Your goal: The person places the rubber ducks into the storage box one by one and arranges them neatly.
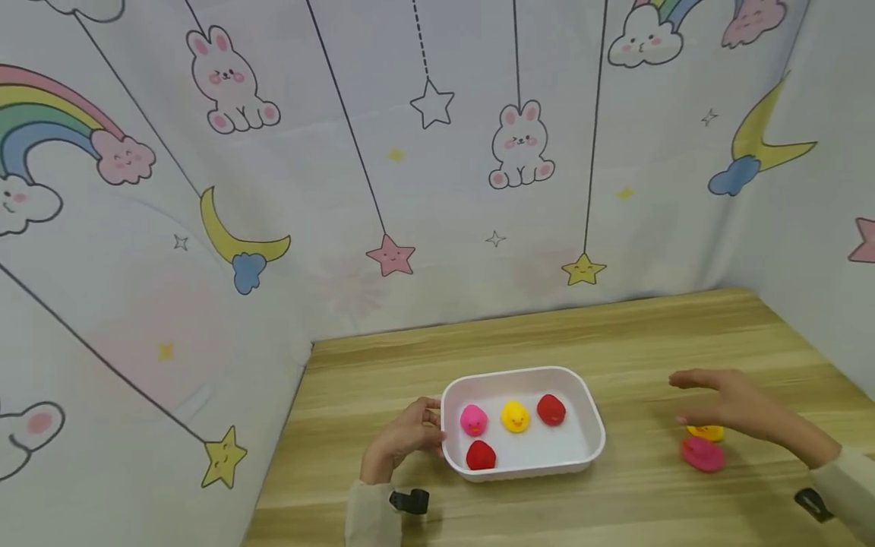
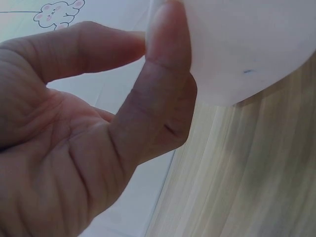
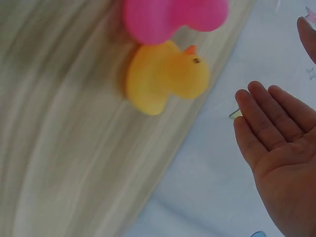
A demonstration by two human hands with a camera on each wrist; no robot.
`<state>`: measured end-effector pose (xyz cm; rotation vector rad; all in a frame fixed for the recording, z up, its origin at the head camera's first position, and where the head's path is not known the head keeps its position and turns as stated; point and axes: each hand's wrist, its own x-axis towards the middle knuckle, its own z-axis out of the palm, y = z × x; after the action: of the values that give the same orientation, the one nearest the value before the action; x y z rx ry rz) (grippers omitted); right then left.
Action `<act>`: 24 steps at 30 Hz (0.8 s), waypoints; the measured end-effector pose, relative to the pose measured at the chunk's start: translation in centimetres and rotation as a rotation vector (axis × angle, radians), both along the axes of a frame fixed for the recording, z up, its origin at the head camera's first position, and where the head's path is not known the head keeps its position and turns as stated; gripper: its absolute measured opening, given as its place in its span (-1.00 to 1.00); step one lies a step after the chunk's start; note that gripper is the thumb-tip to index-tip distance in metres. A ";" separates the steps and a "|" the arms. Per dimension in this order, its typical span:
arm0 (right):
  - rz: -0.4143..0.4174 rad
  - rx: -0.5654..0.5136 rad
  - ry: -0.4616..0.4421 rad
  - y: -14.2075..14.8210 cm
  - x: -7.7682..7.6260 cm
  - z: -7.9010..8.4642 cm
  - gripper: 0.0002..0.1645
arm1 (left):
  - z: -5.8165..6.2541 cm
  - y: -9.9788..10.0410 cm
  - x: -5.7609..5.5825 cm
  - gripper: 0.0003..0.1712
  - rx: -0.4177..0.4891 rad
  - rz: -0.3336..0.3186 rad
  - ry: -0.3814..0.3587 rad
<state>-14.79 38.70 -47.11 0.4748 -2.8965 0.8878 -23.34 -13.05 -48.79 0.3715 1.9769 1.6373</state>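
Note:
A white tray (image 1: 519,460) stands on the table with a pink duck (image 1: 474,420), a yellow duck (image 1: 516,417) and two red toys, one at the back right (image 1: 551,410) and one at the front left (image 1: 481,456). At its left side, my left hand (image 1: 410,434) holds the rim with bent fingers and thumb. Over to the right, my right hand (image 1: 728,399) hovers with fingers extended and nothing in its grasp. Below it sit another yellow duck (image 3: 165,76), partly hidden by the hand in the head view, and a pink duck (image 1: 704,453) touching or close beside it.
The wood-grain table (image 1: 642,501) carries all of this. Pale curtains (image 1: 451,205) printed with rabbits, stars and moons enclose its back and sides. Dark wrist bands, left (image 1: 410,501) and right (image 1: 813,504), sit at the pale sleeves.

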 end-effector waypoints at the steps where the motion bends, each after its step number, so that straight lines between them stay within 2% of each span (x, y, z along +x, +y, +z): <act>1: -0.017 0.004 -0.003 0.3 0.2 -0.2 -0.29 | 0.0 0.0 0.0 -0.30 -0.001 -0.001 -0.001; 8: -0.101 0.067 -0.006 1.9 0.9 -2.3 -0.19 | 0.1 0.0 0.2 -0.29 -0.021 0.004 0.001; 13: -0.113 0.138 0.019 2.5 0.6 -3.6 -0.18 | -0.1 0.0 0.3 -0.30 -0.001 -0.002 -0.013; 20: -0.098 0.177 0.044 2.8 0.2 -4.0 -0.23 | -0.1 -0.1 0.2 -0.29 0.007 -0.005 -0.002; 24: -0.117 0.212 0.049 3.0 0.1 -4.3 -0.26 | 0.0 -0.1 0.0 -0.29 0.008 -0.007 -0.006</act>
<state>-14.65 41.75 -51.44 0.3306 -2.9508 0.5491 -23.31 -13.15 -48.81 0.3758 1.9625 1.6409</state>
